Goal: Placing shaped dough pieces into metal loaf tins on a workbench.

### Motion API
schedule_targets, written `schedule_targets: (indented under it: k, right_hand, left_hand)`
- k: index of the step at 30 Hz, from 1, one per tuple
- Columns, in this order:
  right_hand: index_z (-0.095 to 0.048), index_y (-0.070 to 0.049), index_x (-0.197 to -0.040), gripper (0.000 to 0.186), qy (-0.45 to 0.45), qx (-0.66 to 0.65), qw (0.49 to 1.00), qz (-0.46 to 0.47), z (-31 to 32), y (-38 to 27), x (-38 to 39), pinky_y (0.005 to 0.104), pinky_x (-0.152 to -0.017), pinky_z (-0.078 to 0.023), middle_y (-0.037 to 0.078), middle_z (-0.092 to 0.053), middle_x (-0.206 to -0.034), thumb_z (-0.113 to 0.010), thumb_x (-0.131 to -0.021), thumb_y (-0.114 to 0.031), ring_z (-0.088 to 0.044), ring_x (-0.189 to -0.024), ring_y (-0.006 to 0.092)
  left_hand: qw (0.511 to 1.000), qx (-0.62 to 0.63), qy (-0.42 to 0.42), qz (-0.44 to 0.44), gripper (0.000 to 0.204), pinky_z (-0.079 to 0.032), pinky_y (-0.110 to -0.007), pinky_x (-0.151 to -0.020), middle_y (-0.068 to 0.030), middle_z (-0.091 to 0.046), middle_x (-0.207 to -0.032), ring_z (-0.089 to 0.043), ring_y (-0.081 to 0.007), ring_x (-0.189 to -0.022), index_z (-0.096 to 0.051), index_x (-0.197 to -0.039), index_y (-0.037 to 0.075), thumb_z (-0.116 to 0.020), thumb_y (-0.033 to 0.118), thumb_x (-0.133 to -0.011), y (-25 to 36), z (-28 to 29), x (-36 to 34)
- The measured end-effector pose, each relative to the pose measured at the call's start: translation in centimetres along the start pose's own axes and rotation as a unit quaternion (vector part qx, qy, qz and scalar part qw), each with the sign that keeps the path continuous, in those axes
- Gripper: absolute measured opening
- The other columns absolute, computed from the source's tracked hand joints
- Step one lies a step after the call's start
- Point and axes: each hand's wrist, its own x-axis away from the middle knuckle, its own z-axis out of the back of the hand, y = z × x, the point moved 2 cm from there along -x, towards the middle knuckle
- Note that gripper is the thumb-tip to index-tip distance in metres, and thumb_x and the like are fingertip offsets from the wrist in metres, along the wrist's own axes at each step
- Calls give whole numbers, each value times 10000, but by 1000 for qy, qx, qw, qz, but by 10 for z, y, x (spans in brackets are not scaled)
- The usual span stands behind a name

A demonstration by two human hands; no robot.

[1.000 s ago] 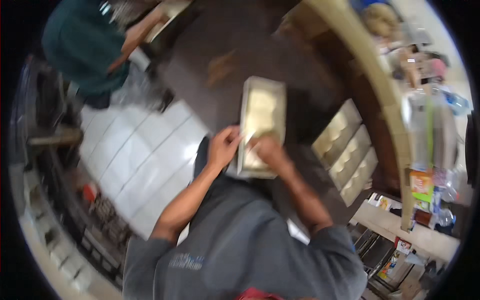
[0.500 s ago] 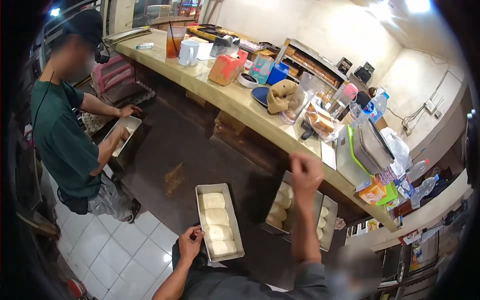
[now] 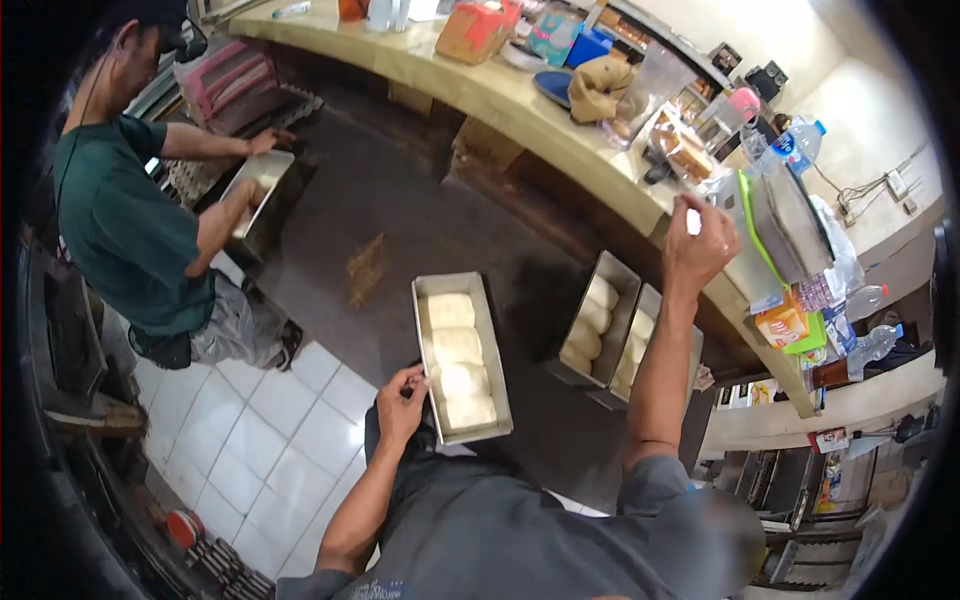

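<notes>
My left hand (image 3: pixel 402 402) grips the left wall of a metal loaf tin (image 3: pixel 486 300), fingers bent against the rim. Inside lie several smooth pale dough pieces (image 3: pixel 458 345) in a row. Raised above the table's right side, my right hand (image 3: pixel 702 245) has its fingers pinched together. A small white patch shows in the loop of the fingers; whether it is held or lies behind cannot be told. Below and left of that hand stands a second loaf tin (image 3: pixel 622 282) with dough pieces. A third tin (image 3: pixel 648 298), also with dough, is partly hidden by my right forearm.
A co-worker in a green shirt (image 3: pixel 125 215) at the left has a hand inside another tin (image 3: pixel 268 205). Along the far side runs a raised counter (image 3: pixel 420 52) with a cap (image 3: pixel 600 85), bagged bread (image 3: pixel 685 150), bottles and boxes. A brown smear (image 3: pixel 366 268) marks the dark table.
The view has tipped downward, so the tins and table appear higher. My right hand has moved right, toward the counter edge. My left hand stays on the same tin.
</notes>
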Motion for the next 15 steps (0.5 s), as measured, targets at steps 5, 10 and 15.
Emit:
schedule_targets:
  k: [5,10,15]
  right_hand:
    - [-822,-168,-956,178,-109,108,987,41,-21,17,13,342,-844,-510,14,-782,-944,-796,-853,-311,-709,-946,232]
    - [-777,-74,-1034,157,-278,-230,924,-127,29,-46,29,342,-869,-524,63,-759,-1053,-708,-905,-131,-685,-950,218]
    - [-746,-28,-982,174,-714,-379,587,53,27,-114,171,357,-698,-506,95,-730,-934,-597,-891,-37,-631,-760,197]
  left_hand:
    - [1000,-24,-5,20,269,-495,-246,-728,-18,-683,-855,-565,-116,-736,-741,-1161,-16,-734,81,-910,-3,2,2]
    - [999,35,-5,34,286,-489,-233,-743,-25,-723,-912,-595,-109,-783,-742,-1206,1,-729,68,-929,12,-4,-5]
    - [999,26,13,22,297,-488,-225,-741,-34,-738,-930,-609,-110,-789,-745,-1212,5,-740,64,-922,6,-1,-5]
